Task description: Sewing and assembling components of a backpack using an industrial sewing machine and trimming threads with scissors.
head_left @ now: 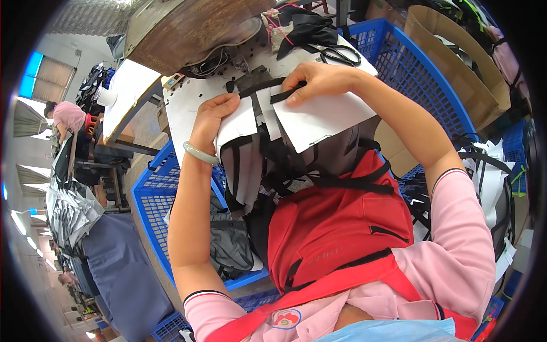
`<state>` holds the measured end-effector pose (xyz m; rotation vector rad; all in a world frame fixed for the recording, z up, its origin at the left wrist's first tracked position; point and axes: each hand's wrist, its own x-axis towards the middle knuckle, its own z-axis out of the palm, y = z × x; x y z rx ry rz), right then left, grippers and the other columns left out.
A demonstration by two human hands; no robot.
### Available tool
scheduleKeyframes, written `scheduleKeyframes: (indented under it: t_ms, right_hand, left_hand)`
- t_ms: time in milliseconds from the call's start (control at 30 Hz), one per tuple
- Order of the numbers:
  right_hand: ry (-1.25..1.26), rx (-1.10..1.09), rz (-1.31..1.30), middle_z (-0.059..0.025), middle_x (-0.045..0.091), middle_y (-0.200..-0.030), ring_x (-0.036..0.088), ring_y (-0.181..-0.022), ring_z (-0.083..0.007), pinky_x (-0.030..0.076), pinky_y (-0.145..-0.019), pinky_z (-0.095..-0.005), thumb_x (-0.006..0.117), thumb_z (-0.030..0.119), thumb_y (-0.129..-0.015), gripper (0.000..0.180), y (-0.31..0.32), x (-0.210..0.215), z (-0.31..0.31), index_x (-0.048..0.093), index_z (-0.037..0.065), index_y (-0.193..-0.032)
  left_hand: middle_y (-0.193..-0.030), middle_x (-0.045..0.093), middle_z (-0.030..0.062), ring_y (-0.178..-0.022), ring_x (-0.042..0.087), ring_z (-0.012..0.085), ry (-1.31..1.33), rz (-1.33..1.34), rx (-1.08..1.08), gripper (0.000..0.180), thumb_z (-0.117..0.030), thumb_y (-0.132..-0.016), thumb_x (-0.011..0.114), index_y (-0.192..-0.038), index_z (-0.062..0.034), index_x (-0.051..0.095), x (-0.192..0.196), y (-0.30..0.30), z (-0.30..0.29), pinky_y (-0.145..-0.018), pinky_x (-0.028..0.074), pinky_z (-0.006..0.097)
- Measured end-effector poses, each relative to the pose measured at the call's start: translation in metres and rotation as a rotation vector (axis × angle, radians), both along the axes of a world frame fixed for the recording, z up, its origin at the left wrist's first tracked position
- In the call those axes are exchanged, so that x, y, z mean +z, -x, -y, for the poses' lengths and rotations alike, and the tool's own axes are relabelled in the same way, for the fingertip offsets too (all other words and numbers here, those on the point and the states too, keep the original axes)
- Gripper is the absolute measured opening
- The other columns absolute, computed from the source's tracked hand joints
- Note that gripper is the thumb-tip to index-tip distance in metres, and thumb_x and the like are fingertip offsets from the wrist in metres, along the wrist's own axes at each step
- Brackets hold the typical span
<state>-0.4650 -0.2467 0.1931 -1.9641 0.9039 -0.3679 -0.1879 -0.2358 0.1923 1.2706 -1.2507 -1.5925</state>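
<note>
At the edge of the white worktable (185, 108), both hands hold a grey and black fabric piece (245, 165) with white sheet-like panels and black webbing along its top. My left hand (215, 114) is closed, thumb and fingers pinching the top of the left white panel (238, 122). My right hand (316, 82) pinches a black webbing strap (288, 93) at the top of the larger white panel (319, 122). The grey fabric hangs from the table toward my lap, over a red apron (342, 228). Its lower part is partly hidden among black straps.
A worn brown machine (176, 34) stands at the far side. Black-handled scissors (336, 54) lie beside black cloth (307, 31). Blue crates (419, 74) (156, 194) flank me, one holding dark bags. A cardboard box (456, 62) stands at right. Another person (69, 117) sits far left.
</note>
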Motion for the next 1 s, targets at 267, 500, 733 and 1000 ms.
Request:
scheduleKeyframes:
  t_ms: [267, 500, 733, 1000]
  right_hand:
    - [-0.182, -0.069, 0.079, -0.0017, 0.064, -0.083, 0.056, -0.076, -0.0091, 0.046, -0.070, -0.0262, 0.069, 0.033, -0.083, 0.036, -0.003, -0.002, 0.013, 0.067, -0.001, -0.097]
    - [-0.179, -0.034, 0.096, 0.0014, 0.059, -0.075, 0.053, -0.069, -0.0067, 0.044, -0.060, -0.0254, 0.070, 0.034, -0.083, 0.034, 0.000, -0.006, 0.027, 0.068, 0.003, -0.095]
    - [-0.202, -0.029, 0.132, 0.0007, 0.062, -0.078, 0.055, -0.071, -0.0073, 0.045, -0.062, -0.0261, 0.070, 0.032, -0.083, 0.033, -0.011, -0.008, 0.037, 0.069, 0.001, -0.095]
    - [0.130, -0.158, 0.059, -0.0072, 0.065, -0.093, 0.058, -0.089, -0.0143, 0.046, -0.078, -0.0293, 0.069, 0.025, -0.084, 0.028, 0.040, -0.012, -0.046, 0.067, -0.001, -0.095]
  left_hand:
    - [-0.091, 0.067, 0.0093, -0.074, 0.063, 0.0140, -0.040, -0.055, -0.010, 0.028, -0.013, -0.087, 0.066, -0.108, 0.0053, 0.063, -0.009, 0.002, 0.027, -0.069, 0.051, 0.025]
    - [-0.091, 0.067, 0.0087, -0.077, 0.064, 0.0147, -0.053, -0.152, 0.008, 0.025, -0.011, -0.089, 0.062, -0.109, 0.0047, 0.063, -0.020, 0.006, 0.043, -0.071, 0.052, 0.025]
    - [-0.092, 0.067, 0.0101, -0.076, 0.065, 0.0157, -0.034, -0.175, 0.038, 0.023, -0.011, -0.092, 0.056, -0.109, 0.0040, 0.062, -0.024, -0.010, 0.055, -0.071, 0.053, 0.026]
    - [-0.089, 0.061, -0.0026, -0.083, 0.051, 0.0076, 0.374, 0.325, -0.114, 0.023, -0.021, -0.089, 0.060, -0.097, 0.0002, 0.067, -0.027, -0.037, 0.004, -0.074, 0.042, 0.023]
